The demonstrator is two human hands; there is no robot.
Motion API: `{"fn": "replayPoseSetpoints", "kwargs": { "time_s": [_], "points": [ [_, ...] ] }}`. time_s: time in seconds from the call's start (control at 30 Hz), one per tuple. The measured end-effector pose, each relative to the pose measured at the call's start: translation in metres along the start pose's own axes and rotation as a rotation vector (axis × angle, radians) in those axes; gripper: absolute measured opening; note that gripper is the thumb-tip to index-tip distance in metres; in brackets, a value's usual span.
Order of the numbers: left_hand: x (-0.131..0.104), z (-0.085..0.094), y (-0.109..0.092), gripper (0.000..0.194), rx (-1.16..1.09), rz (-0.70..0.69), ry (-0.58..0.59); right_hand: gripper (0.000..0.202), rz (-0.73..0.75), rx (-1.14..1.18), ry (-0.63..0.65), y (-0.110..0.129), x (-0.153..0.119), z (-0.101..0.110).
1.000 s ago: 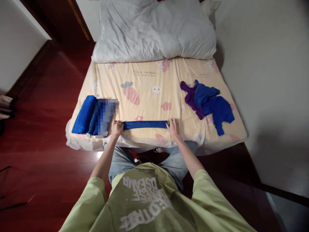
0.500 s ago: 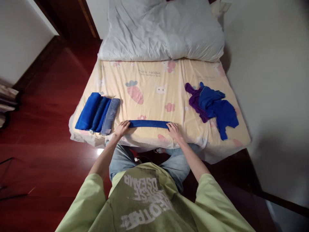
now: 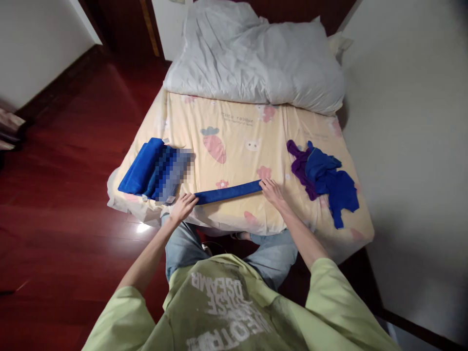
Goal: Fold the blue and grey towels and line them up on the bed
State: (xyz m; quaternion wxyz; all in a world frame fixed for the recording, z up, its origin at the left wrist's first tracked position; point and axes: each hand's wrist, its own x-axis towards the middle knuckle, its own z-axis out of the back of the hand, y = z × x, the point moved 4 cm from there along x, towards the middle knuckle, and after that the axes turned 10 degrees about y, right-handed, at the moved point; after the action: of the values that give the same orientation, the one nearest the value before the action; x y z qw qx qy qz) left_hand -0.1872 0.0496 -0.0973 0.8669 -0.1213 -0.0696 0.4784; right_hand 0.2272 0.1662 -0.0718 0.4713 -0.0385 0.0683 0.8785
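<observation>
A long, narrow folded blue towel [image 3: 229, 192] lies across the near part of the bed, tilted with its right end farther from me. My left hand [image 3: 185, 206] grips its left end, fingers closed over the edge. At the other end my right hand [image 3: 271, 190] pinches the cloth. To the left, close to my left hand, several folded towels [image 3: 141, 170] in blue and grey-blue lie side by side, part of them blurred out. A loose pile of crumpled blue cloths [image 3: 325, 168] with a purple cloth [image 3: 302, 163] sits right of my right hand.
The bed carries a yellow patterned sheet [image 3: 234, 141]. A bunched grey-white quilt [image 3: 256, 58] covers its far end. A wall [image 3: 409, 146] runs along the right, and dark red floor [image 3: 73, 170] lies to the left.
The towel strip has gone from nearly level to slanted, its right end raised away from me with my right hand. The whole view has also turned slightly.
</observation>
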Motion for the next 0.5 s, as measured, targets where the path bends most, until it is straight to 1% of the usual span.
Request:
{"fn": "replayPoseSetpoints", "kwargs": {
  "time_s": [0.07, 0.13, 0.2, 0.3, 0.4, 0.5],
  "points": [
    [-0.027, 0.002, -0.003, 0.03, 0.026, -0.003, -0.074, 0.035, 0.066, -0.062, -0.003, 0.009, 0.03, 0.02],
    [-0.052, 0.004, -0.003, 0.03, 0.033, -0.002, -0.157, 0.035, 0.147, -0.127, 0.006, 0.024, 0.067, 0.04],
    [-0.075, 0.006, 0.003, 0.03, 0.034, 0.014, -0.248, 0.034, 0.238, -0.166, 0.009, 0.044, 0.11, 0.057],
    [-0.105, 0.008, 0.019, 0.031, 0.046, 0.065, -0.377, 0.032, 0.387, -0.179, -0.017, 0.085, 0.181, 0.077],
    [-0.131, 0.007, 0.04, 0.035, 0.054, 0.131, -0.463, 0.031, 0.536, -0.197, -0.06, 0.131, 0.25, 0.084],
    [-0.152, 0.005, 0.061, 0.038, 0.036, 0.216, -0.494, 0.028, 0.643, -0.237, -0.083, 0.176, 0.31, 0.077]
  ]
}}
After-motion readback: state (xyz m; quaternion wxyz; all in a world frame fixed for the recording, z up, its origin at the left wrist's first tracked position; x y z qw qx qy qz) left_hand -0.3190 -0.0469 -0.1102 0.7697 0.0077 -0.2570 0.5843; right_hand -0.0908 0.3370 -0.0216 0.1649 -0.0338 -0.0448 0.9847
